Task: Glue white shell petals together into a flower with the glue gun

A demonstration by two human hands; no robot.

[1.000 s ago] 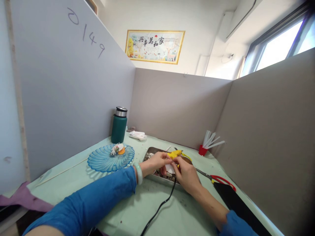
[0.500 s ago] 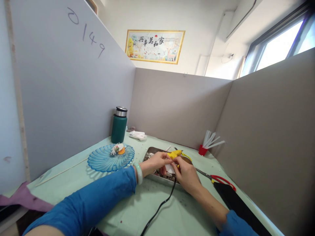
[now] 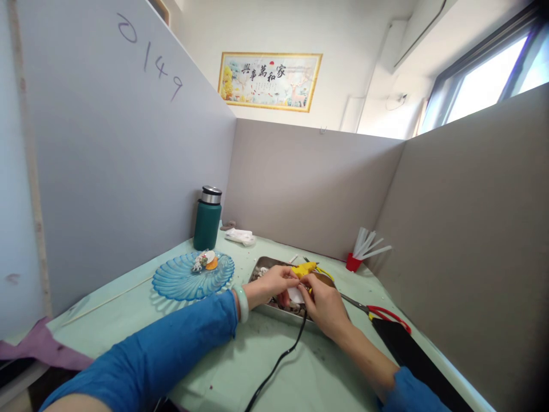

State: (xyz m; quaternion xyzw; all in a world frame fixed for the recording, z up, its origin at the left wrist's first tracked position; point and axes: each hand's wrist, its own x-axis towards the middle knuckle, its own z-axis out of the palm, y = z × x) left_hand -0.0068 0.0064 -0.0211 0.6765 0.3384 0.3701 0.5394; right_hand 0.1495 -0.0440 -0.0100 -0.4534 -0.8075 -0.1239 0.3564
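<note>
Over a metal tray (image 3: pixel 278 313) my two hands meet, fingertips pinched together. My left hand (image 3: pixel 277 282), with a pale green bangle (image 3: pixel 241 303) at its wrist, closes on a small white piece (image 3: pixel 295 294). My right hand (image 3: pixel 323 300) pinches near the same piece from the other side; its exact grip is hidden by the fingers. Just behind the fingers lies a yellow glue gun (image 3: pixel 305 268) on the tray, and a black cord (image 3: pixel 278 361) runs from the tray toward me. Small shell-like bits fill the tray, partly covered by my hands.
On the left stand a blue glass plate (image 3: pixel 171 280) bearing small decorated pieces (image 3: pixel 206 261) and a green bottle (image 3: pixel 207 223). To the right are red-handled scissors (image 3: pixel 388 315), a black flat object (image 3: pixel 420 360) and a red cup (image 3: pixel 353 263) of white sticks. Grey partitions enclose the table.
</note>
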